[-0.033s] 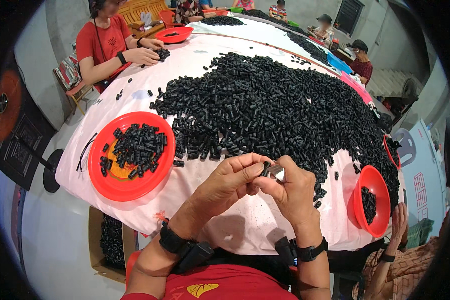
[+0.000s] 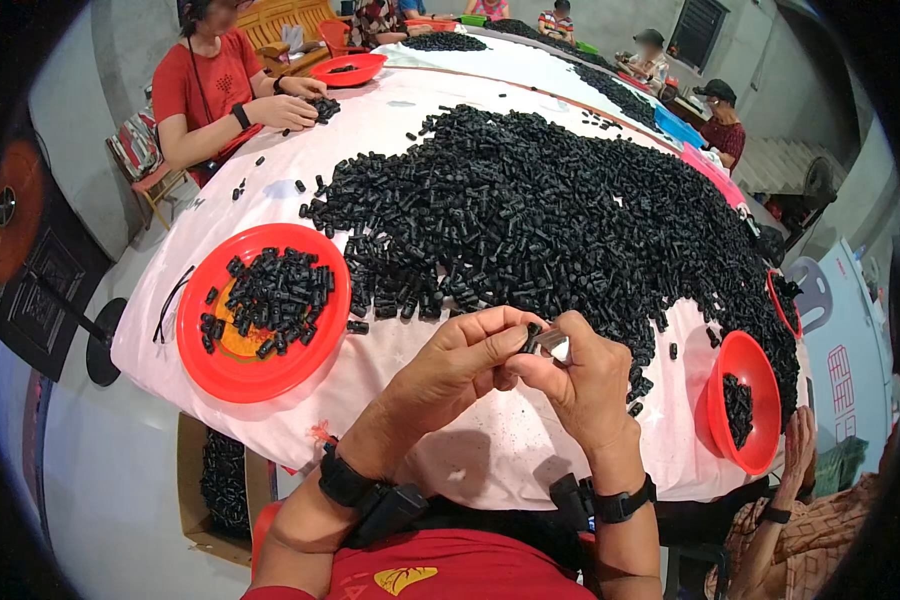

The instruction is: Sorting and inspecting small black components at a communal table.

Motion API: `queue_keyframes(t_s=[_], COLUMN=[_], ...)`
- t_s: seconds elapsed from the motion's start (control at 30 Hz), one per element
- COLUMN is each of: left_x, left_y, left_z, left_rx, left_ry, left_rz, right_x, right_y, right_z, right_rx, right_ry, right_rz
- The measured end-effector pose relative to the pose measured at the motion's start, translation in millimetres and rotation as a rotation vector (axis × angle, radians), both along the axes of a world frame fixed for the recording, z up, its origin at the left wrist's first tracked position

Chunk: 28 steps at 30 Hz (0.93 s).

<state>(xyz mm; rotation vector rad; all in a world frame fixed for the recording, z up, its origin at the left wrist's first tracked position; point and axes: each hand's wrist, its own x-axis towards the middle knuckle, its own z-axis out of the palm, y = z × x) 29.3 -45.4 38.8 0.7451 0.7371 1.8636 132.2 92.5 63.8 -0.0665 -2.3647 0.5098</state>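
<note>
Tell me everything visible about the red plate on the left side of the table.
The red plate is round, shallow and glossy, seemingly plastic. It lies flat on the pale cloth-covered table, near its left edge, left of both hands. A loose heap of small black cylindrical parts fills its upper half; a yellowish mark shows near its middle. No hand touches it.

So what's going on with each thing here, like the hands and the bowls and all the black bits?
left hand: raised over the table, fingers pinching a small black piece
right hand: pinching a small shiny metal part against the black piece
black piece: held between both hands
big pile of black pieces: heaped loose across the table
red bowl on the left: partly filled with black pieces
red bowl on the right: tilted, a few pieces inside
</note>
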Motion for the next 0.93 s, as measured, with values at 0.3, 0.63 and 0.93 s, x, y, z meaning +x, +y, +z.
queue_keyframes(t_s=[0.3,0.63,0.93], left_x=[-1.7,-1.3,-2.0], left_y=[-0.1,-2.5,-5.9], left_z=[-4.6,0.4,4.2], left_rx=[-0.004,-0.002,-0.07], left_ry=[-0.001,-0.003,0.012], left_rz=[-0.01,-0.033,-0.006], right_x=[0.6,2.2,0.9], right_y=[-0.4,-0.2,1.4], right_z=[1.3,5.5,2.3], right_rx=[0.057,0.054,0.072], right_ry=[-0.012,-0.01,-0.018], right_rz=[-0.027,-0.019,0.004])
